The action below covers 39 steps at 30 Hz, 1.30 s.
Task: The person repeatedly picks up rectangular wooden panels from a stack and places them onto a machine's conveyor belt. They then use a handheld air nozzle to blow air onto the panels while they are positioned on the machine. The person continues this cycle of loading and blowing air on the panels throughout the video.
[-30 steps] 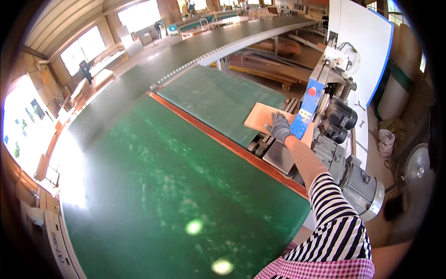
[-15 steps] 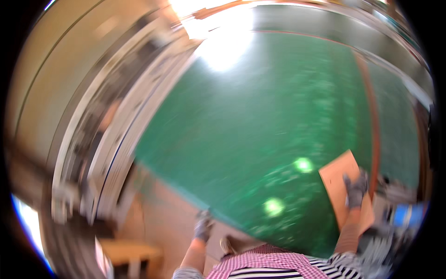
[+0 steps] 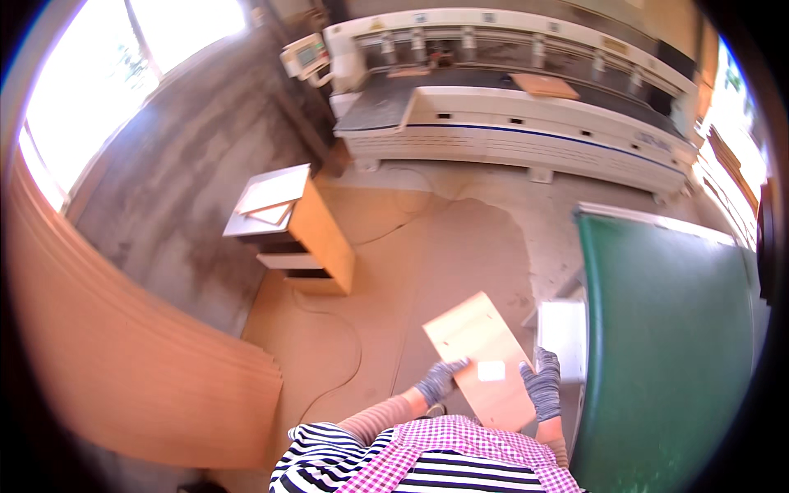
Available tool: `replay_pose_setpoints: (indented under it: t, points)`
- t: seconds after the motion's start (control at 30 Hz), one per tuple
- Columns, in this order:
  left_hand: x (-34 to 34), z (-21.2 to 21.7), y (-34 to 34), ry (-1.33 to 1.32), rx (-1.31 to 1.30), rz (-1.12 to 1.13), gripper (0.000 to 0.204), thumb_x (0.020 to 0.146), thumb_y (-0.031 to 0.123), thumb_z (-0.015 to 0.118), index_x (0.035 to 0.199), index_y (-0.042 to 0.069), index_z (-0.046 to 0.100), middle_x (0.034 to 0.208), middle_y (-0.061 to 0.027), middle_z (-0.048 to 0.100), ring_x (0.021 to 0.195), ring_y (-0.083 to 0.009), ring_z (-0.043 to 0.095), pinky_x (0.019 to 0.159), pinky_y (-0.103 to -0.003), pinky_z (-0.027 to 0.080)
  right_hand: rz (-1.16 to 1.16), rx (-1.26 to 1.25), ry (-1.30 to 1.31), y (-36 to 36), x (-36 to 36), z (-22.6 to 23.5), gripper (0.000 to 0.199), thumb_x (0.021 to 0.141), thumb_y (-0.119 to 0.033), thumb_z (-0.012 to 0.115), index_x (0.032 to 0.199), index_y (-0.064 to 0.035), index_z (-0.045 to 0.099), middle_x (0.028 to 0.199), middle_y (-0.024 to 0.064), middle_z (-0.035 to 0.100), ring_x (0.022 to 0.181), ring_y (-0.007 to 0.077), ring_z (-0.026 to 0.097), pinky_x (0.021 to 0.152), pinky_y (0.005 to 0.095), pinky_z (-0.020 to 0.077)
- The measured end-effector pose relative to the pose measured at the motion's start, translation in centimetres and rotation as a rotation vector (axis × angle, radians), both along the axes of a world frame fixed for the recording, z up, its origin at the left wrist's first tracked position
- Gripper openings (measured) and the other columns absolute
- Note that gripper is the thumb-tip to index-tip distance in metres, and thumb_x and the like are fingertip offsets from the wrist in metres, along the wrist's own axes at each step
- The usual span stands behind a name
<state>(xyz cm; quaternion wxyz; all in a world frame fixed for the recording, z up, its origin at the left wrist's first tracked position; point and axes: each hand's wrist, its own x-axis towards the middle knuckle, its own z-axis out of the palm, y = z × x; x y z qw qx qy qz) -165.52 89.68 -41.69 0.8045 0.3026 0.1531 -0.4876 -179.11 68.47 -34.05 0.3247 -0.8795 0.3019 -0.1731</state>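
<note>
A light-brown rectangular wooden board [image 3: 467,327] is held at a tilt in front of my body. It has a white square label [image 3: 491,370] on its face and small dark marks near its far end. My left hand [image 3: 438,383], in a grey knit glove, grips the left edge with the thumb over the face. Along the right edge, my right hand [image 3: 542,388], gloved the same way, holds the board with its thumb at the edge and the other fingers pointing up. The fingers under the board are hidden.
A green-topped conveyor table [image 3: 657,329] stands at my right, beside a white box-like part [image 3: 563,333]. A wooden cabinet [image 3: 325,238] carries loose panels. Stacked brown sheets [image 3: 148,361] rise at the left. A long white machine [image 3: 509,115] spans the back; a cable [image 3: 359,353] crosses the floor.
My view has swung left, from the green table toward the cabinet and machine. The board, earlier in my right hand alone, is now between both hands; my left hand was empty before.
</note>
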Motion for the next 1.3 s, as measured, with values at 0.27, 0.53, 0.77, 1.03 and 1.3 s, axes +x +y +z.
replay_pose_setpoints:
  t: [0.27, 0.53, 0.77, 1.03, 1.3]
  points:
    - [36.0, 0.3, 16.3, -0.282, 0.247, 0.893, 0.032, 0.088, 0.018, 0.071, 0.114, 0.002, 0.063, 0.109, -0.0065, 0.065, 0.099, -0.0196, 0.062, 0.091, -0.038, 0.053, 0.093, 0.091, 0.146, -8.8, 20.2, -10.1, 0.046, 0.08, -0.019, 0.075, 0.118, 0.0025, 0.06, 0.111, 0.0182, 0.061, 0.104, 0.031, 0.06, 0.096, 0.0384, 0.047]
    - [63.8, 0.7, 37.5, -0.383, 0.294, 1.244, 0.051, 0.088, 0.033, 0.07, 0.129, 0.005, 0.056, 0.126, -0.0102, 0.061, 0.117, -0.029, 0.056, 0.104, -0.048, 0.044, 0.252, 0.136, 0.374, -16.8, 48.6, -12.6, 0.052, 0.084, -0.033, 0.069, 0.121, 0.0021, 0.061, 0.123, 0.0235, 0.061, 0.12, 0.036, 0.055, 0.103, 0.0413, 0.0432]
    - [75.9, 0.9, 38.8, -0.186, 0.889, 1.172, 0.073, 0.087, 0.049, 0.067, 0.146, 0.02, 0.036, 0.135, -0.0111, 0.053, 0.118, -0.0318, 0.054, 0.096, -0.055, 0.047, 0.499, -0.05, 0.435, -22.0, 76.9, -6.4, 0.054, 0.088, -0.038, 0.064, 0.125, 0.0007, 0.059, 0.127, 0.0228, 0.059, 0.121, 0.0358, 0.054, 0.104, 0.0418, 0.0418]
    - [85.6, 5.0, 25.0, -0.287, 1.713, 0.641, 0.067, 0.092, 0.054, 0.052, 0.145, 0.013, 0.042, 0.141, -0.0128, 0.049, 0.124, -0.0332, 0.049, 0.104, -0.049, 0.042, 0.433, 0.037, 0.293, -29.2, 104.9, -6.7, 0.052, 0.09, -0.035, 0.063, 0.128, -0.0003, 0.057, 0.126, 0.0216, 0.06, 0.12, 0.0347, 0.056, 0.102, 0.0404, 0.0433]
    - [100.1, 10.3, 10.4, -0.431, 2.313, 0.191, 0.064, 0.094, 0.049, 0.051, 0.146, 0.012, 0.041, 0.146, -0.0158, 0.043, 0.131, -0.0349, 0.041, 0.108, -0.049, 0.034, -0.082, 0.069, 0.04, -54.7, 126.9, -6.9, 0.062, 0.083, -0.034, 0.071, 0.127, 0.0057, 0.054, 0.121, 0.0244, 0.063, 0.114, 0.034, 0.061, 0.097, 0.0381, 0.047]
